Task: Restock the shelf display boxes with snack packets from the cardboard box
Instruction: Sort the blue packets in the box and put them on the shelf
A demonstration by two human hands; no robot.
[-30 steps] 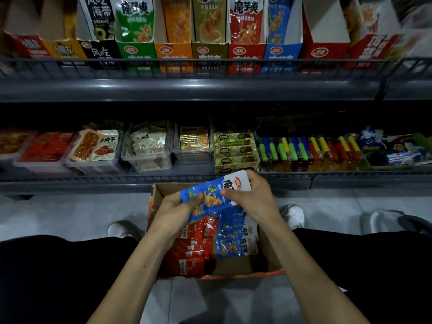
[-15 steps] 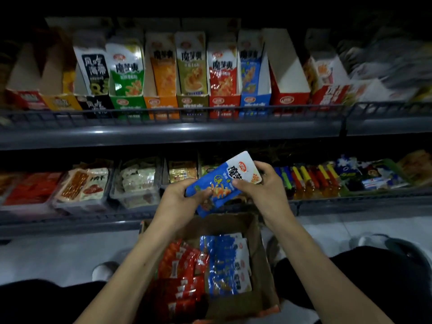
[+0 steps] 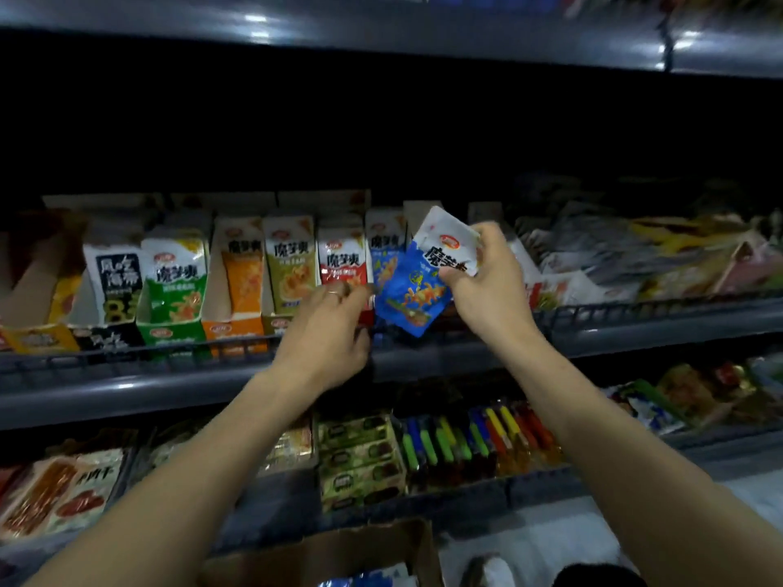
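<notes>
Blue packets going up to the blue display box

Right hand (image 3: 487,286) is pinching a small stack of blue-and-white snack packets (image 3: 423,281) by the top end, so they're hanging tilted, long axis running from upper right down to lower left, right in front of the blue display box (image 3: 383,247) on the wire-fronted shelf (image 3: 635,319). That hand's clearly the nearer one. Left hand (image 3: 326,328) is sitting just left of the packets with fingers curled at the red box (image 3: 342,260); can't tell if it's actually gripping anything. Slot looks narrow, so I'd guess the packets need straightening upright first. Cardboard box (image 3: 339,552) is down at the bottom edge.
</notes>
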